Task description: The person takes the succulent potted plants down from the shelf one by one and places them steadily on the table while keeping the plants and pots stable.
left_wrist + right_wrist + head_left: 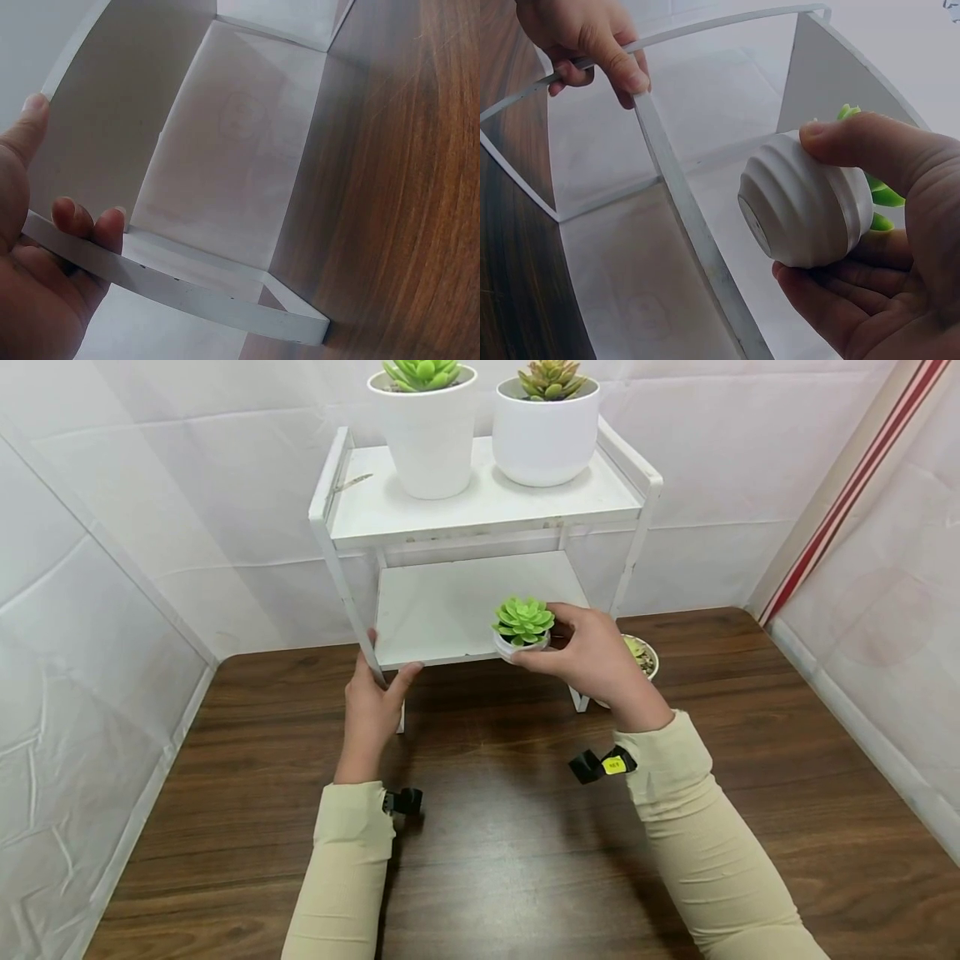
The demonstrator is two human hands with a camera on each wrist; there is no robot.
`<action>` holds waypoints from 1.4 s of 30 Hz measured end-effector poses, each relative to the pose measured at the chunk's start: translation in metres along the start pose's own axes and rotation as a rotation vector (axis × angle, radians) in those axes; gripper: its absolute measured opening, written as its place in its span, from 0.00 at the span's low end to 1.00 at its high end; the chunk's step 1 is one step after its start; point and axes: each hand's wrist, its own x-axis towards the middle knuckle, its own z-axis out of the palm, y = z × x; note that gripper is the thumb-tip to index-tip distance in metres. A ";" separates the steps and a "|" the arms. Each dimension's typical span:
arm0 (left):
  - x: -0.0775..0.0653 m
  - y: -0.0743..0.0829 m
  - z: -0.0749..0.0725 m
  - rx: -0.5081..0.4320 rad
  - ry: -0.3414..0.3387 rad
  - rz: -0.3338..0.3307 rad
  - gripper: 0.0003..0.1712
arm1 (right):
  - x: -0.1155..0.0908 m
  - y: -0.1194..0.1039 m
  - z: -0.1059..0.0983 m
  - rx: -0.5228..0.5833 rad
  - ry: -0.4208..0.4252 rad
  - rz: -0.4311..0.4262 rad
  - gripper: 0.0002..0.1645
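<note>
A small potted succulent (523,622), bright green in a ribbed white pot (802,199), is pinched between the thumb and fingers of my right hand (592,660). It is in front of the lower shelf (442,610) of a white two-tier rack (487,527), near that shelf's front right. My left hand (372,710) grips the rack's front left leg, with the thumb on the lower shelf's front edge; in the left wrist view its fingers (109,225) curl round the white frame bar (187,289).
On the upper shelf stand a tall white pot (427,439) and a rounder white pot (546,435), each with a succulent. Another small potted plant (641,658) sits on the brown table (480,827) behind my right wrist. White sheeting (225,485) encloses the back and sides.
</note>
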 end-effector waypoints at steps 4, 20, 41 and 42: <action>0.000 0.000 0.000 -0.002 -0.003 0.003 0.55 | -0.001 0.003 -0.002 0.009 -0.012 0.012 0.35; 0.000 0.001 0.000 0.004 0.001 -0.009 0.55 | -0.012 0.013 -0.007 -0.029 0.007 -0.023 0.34; 0.000 -0.001 0.001 -0.006 0.006 0.004 0.55 | -0.025 0.031 -0.010 -0.038 -0.010 -0.089 0.35; 0.000 0.000 0.001 -0.008 0.006 0.003 0.55 | -0.026 0.032 -0.010 -0.039 -0.011 -0.093 0.35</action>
